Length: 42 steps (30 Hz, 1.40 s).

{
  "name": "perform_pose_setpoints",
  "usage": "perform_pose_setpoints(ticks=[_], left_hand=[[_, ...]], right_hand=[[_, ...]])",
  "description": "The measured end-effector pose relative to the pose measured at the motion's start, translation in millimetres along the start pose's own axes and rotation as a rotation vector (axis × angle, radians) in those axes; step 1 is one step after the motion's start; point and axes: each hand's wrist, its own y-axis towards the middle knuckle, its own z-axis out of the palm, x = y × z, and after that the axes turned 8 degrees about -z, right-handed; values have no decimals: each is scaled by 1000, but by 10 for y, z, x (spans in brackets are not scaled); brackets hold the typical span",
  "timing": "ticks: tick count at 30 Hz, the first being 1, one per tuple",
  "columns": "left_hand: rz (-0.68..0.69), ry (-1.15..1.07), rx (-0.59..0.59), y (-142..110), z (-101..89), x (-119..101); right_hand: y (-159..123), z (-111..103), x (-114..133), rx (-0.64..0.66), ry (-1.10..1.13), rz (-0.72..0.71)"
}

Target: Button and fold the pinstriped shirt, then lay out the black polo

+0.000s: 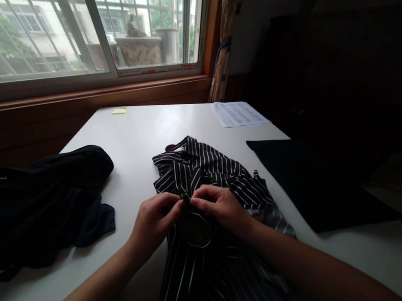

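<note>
A black shirt with white stripes [205,284] lies bunched on the white table in front of me, its collar end pointing away. My left hand [156,218] pinches a bit of its dark cloth between thumb and forefinger. Close beside it, my right hand [221,206] pinches the same edge from the other side, the fingertips almost touching. Below the fingers the cloth forms a round opening, possibly a cuff. Whether a button sits between the fingertips is too small to tell.
Dark folded clothes [36,210] are heaped at the left of the white table [168,120]. A flat black cloth [320,186] hangs over its right edge. Printed paper [240,113] and a yellow sticky note [119,111] lie toward the back, near a barred window [102,33] and a curtain [223,66].
</note>
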Motion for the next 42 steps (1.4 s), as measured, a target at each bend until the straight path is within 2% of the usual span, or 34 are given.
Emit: perform_pose_setpoints(ticks=[35, 42], left_hand=[[-19, -20, 39, 2, -9, 6], [-39, -81, 106, -6, -38, -12]], right_hand=[[24, -20, -4, 46, 59, 62], [23, -21, -7, 50, 89, 84]])
